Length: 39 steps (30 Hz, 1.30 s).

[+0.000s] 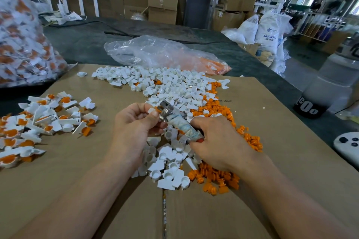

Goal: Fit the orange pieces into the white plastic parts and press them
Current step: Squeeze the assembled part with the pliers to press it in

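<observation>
My left hand (134, 124) pinches a small white plastic part (152, 110) between thumb and fingers. My right hand (215, 141) grips a tape-wrapped pressing tool (177, 122) whose metal head meets that part. Loose white parts (169, 87) lie heaped across the cardboard (77, 180), and more white parts sit under my hands. Orange pieces (215, 177) are piled to the right and below my right hand. A heap of fitted white-and-orange parts (38, 122) lies at the left.
A big clear bag of finished parts (21, 31) stands at the far left. A crumpled plastic bag (159, 52) holding orange pieces lies behind the white pile. A bottle (328, 85) and a white device (347, 145) sit at the right edge.
</observation>
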{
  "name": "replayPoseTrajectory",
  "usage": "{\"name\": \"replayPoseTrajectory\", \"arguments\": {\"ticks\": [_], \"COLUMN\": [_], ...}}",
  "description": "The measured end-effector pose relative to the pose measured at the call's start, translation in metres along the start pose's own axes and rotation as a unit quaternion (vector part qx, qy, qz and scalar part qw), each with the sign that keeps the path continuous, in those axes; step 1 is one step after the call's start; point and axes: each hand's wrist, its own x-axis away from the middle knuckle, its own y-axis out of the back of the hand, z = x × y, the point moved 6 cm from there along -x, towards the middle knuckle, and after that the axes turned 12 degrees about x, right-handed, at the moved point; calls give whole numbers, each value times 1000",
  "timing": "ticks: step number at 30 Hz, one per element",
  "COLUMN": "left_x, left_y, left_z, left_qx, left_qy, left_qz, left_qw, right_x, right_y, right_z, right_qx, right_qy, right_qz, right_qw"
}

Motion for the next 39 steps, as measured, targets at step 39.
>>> {"name": "replayPoseTrajectory", "arguments": {"ticks": [39], "left_x": [-5], "left_y": [8], "left_z": [-5], "left_qx": [19], "left_qy": [-19], "left_qz": [-39], "left_qw": [999], "right_x": [-5], "right_y": [7], "right_z": [-36], "right_qx": [50], "right_qy": [-51], "right_qz": [-81], "right_qw": [994]}}
